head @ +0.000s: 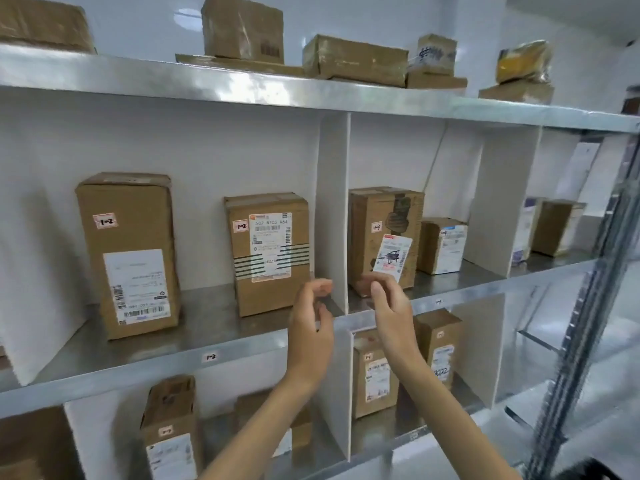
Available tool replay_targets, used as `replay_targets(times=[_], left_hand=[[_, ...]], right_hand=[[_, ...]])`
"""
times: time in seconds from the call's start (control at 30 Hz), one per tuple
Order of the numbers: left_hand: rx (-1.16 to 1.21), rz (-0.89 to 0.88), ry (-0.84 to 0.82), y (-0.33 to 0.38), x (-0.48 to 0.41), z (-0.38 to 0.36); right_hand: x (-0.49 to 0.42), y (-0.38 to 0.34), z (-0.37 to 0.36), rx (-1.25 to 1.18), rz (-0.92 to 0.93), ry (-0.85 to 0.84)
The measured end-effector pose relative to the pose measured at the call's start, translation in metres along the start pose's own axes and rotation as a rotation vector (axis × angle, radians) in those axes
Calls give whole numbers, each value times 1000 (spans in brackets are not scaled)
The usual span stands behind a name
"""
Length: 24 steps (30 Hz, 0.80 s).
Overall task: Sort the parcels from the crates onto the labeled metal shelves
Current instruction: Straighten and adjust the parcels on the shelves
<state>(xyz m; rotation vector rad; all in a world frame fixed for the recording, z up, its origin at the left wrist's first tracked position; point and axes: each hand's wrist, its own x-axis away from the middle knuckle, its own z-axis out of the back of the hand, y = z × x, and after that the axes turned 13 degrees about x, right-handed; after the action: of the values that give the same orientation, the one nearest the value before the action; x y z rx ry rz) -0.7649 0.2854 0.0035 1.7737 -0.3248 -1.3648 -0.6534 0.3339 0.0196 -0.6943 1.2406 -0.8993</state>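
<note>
Our left hand (311, 317) loosely curled, holding nothing, before the white divider (332, 209), our right hand (388, 306) relaxed, empty, just beside the tall parcel (377, 220), parcel upright at the middle shelf's (485, 289) front edge, right of the divider

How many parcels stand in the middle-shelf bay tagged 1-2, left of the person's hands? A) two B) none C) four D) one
A: only a taller box and a shorter box stand there, left of the white divider, each bearing a small 1-2 sticker.
</note>
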Motion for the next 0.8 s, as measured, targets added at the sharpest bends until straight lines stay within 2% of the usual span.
replay_targets(times=[0.17, 0.47, 0.7, 0.8], left_hand=[[-28, -59, 9, -1, 1, -65], [-15, 114, 100, -7, 9, -182], [1, 163, 264, -13, -19, -196], [-109, 229, 332, -21, -41, -185]], right_hand=[[-25, 34, 69, 0, -29, 12], [-69, 87, 178, 35, -34, -146], [-101, 112, 198, 45, -52, -270], [-118, 114, 184, 54, -66, -339]])
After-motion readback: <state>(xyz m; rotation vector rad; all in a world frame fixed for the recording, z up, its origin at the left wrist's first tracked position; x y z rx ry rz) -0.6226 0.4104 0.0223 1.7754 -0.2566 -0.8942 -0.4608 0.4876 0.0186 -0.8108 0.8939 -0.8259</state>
